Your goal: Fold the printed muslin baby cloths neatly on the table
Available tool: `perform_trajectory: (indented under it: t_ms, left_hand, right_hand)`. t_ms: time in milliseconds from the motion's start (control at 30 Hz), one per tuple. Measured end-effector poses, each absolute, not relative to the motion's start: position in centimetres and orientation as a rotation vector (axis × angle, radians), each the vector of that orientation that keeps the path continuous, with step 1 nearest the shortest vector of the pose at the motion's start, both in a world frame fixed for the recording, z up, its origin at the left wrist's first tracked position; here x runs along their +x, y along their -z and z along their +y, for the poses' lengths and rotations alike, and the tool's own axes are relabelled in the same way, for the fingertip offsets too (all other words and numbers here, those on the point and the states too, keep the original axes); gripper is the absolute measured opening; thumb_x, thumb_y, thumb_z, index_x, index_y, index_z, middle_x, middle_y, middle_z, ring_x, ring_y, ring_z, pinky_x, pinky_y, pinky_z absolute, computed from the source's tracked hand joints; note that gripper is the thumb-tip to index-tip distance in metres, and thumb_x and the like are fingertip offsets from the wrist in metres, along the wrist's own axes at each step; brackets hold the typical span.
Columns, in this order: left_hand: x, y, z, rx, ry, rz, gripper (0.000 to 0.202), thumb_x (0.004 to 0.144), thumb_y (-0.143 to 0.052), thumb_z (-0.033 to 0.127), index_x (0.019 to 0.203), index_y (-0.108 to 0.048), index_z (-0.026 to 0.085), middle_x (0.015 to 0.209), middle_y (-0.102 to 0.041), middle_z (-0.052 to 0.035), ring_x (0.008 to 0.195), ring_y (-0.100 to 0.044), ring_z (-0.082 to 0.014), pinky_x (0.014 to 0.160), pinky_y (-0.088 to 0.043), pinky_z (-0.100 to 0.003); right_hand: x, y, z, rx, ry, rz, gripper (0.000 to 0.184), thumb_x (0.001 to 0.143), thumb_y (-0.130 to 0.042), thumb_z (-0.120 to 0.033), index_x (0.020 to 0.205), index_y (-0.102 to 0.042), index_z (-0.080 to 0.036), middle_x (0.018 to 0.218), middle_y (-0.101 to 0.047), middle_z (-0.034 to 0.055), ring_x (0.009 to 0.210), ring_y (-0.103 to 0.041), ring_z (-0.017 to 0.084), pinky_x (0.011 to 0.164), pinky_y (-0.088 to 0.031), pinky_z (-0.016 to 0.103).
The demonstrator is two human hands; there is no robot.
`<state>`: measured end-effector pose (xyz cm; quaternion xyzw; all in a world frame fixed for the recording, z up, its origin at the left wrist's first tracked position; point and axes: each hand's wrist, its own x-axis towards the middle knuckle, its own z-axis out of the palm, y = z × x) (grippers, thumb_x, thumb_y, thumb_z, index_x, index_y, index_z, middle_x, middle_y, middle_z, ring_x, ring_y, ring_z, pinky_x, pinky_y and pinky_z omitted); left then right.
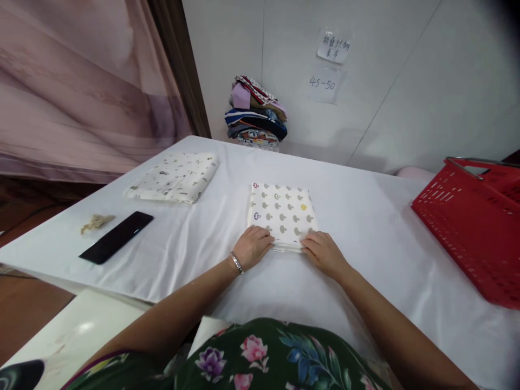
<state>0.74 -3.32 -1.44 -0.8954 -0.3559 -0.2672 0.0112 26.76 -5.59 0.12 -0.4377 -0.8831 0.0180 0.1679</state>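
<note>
A folded white cloth (282, 208) with rows of grey mushroom-like prints, a few of them coloured, lies flat in front of me. My left hand (252, 246) grips its near left corner, fingers on top and the thumb toward the near edge. At the near right corner, my right hand (325, 253) pinches the same cloth in a similar way. Several layers show along the near edge. Farther left lies a second folded white cloth (174, 176) with small scattered prints, touched by neither hand.
A white-covered table (357, 216) spreads under everything. On its left are a black phone (116, 237) and a crumpled beige scrap (96, 222). At the right stands a red plastic basket (475, 233). Behind the far edge rises a stack of folded fabrics (257, 116) by the wall.
</note>
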Motion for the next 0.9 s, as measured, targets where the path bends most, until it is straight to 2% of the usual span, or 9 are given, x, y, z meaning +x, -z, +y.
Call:
perform_trajectory:
  t_ms: [300, 533, 733, 900]
  left_hand:
    - [1.0, 1.3, -3.2, -2.695, 0.848, -1.117, 0.017, 0.087, -0.044, 0.018, 0.089, -0.061, 0.019, 0.084, -0.061, -0.0046, 0.081, -0.052, -0.0176, 0.071, -0.041, -0.031]
    - [0.9, 1.7, -2.6, -2.623, 0.796, -1.063, 0.022, 0.087, -0.041, 0.014, 0.087, -0.062, 0.021, 0.081, -0.061, -0.0040, 0.080, -0.052, -0.0167, 0.071, -0.040, -0.033]
    - [0.7, 2.1, -2.6, -2.615, 0.766, -1.076, 0.022, 0.087, -0.042, 0.014, 0.087, -0.063, 0.022, 0.081, -0.061, -0.0041, 0.081, -0.052, -0.0167, 0.072, -0.039, -0.032]
    - [0.6, 1.7, -2.4, -2.568, 0.773, -1.027, 0.022, 0.086, -0.042, 0.011, 0.092, -0.061, 0.020, 0.083, -0.062, -0.0043, 0.080, -0.052, -0.0171, 0.072, -0.038, -0.032]
  right_hand:
    - [26.5, -0.4, -5.5, -1.272, -0.016, -2.512, 0.019, 0.090, -0.042, -0.020, 0.090, -0.061, -0.020, 0.087, -0.059, 0.0044, 0.080, -0.047, 0.017, 0.072, -0.035, 0.030]
    - [26.5, 1.4, -5.6, -1.270, 0.263, -2.382, 0.026, 0.088, -0.038, -0.011, 0.093, -0.062, -0.018, 0.089, -0.060, 0.0066, 0.078, -0.046, 0.018, 0.068, -0.033, 0.030]
    - [26.8, 1.6, -5.4, -1.185, 0.229, -2.449, 0.022, 0.087, -0.043, -0.011, 0.098, -0.061, -0.018, 0.086, -0.060, 0.0051, 0.078, -0.048, 0.018, 0.068, -0.032, 0.028]
    - [26.8, 1.4, -5.2, -1.210, 0.287, -2.399, 0.026, 0.086, -0.041, -0.007, 0.099, -0.060, -0.019, 0.088, -0.061, 0.0058, 0.078, -0.047, 0.018, 0.068, -0.031, 0.029]
